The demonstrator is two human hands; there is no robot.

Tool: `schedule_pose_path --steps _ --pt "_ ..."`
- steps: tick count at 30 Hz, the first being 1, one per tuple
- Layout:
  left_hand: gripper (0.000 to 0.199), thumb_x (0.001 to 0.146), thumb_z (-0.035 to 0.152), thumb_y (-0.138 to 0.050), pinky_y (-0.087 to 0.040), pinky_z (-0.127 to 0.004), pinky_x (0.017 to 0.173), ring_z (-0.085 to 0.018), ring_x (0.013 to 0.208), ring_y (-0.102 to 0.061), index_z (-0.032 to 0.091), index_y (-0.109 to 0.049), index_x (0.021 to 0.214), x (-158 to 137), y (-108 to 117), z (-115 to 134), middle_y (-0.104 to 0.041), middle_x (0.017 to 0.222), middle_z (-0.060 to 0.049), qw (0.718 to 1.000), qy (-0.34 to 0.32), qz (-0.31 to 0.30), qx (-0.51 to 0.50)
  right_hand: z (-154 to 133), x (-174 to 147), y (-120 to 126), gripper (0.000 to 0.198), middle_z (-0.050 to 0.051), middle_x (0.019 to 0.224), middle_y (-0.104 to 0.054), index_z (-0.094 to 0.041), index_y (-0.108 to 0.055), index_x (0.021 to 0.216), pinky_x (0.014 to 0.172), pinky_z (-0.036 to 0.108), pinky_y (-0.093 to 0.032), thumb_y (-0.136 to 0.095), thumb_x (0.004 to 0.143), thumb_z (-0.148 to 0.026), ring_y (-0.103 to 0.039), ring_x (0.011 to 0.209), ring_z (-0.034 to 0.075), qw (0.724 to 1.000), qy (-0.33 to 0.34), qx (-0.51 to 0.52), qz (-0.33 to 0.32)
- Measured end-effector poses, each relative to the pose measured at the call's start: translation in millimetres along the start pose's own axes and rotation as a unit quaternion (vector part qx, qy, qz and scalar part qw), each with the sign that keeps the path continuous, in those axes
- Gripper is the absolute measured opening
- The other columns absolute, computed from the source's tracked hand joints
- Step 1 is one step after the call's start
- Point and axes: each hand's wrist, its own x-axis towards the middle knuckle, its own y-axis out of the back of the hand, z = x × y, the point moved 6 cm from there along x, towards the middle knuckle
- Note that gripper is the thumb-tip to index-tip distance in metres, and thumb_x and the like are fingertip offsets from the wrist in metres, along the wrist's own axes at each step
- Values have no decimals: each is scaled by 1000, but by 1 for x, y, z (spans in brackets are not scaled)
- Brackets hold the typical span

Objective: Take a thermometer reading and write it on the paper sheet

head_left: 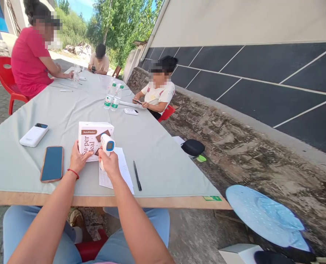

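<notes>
My left hand (77, 158) holds the near left edge of a white and brown carton (93, 137) that stands upright on the grey-green tablecloth (154, 146). My right hand (109, 161) grips a white infrared thermometer (107, 143) with a blue screen, its head pointed at the carton's front face. A printed paper sheet (121, 172) lies under my right hand. A red string circles my left wrist.
A phone in an orange case (52, 163) and a white power bank (33, 135) lie left of the carton, a black pen (137, 175) to the right. Two water bottles (112, 96) stand mid-table. Three seated people are at the far end. A light-blue stool (262, 216) stands right.
</notes>
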Motion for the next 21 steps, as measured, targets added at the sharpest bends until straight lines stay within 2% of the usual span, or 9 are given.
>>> schedule_pose_path --steps 6,10,21 --pt "66 63 47 -80 -47 -36 85 -24 99 -59 20 -52 116 -1 1 3 -60 110 -7 1000 8 4 9 -3 -1 0 25 -4 52 -53 -20 -60 73 59 28 -42 -56 73 -44 -52 56 16 1000 9 -11 -2" --pt "67 63 48 -80 -46 -37 87 -25 100 -59 20 -51 117 -1 1 3 -60 110 -7 1000 6 2 8 -4 -2 1 24 -5 53 -53 -20 -61 79 58 28 -42 -56 73 -43 -52 56 16 1000 2 -7 -1" --pt "67 62 48 -80 -46 -36 83 -24 98 -59 20 -51 115 -1 0 3 -61 108 -6 1000 21 0 6 0 -2 2 25 -4 53 -55 -19 -63 75 64 29 -44 -59 71 -44 -55 60 18 1000 -5 -18 9"
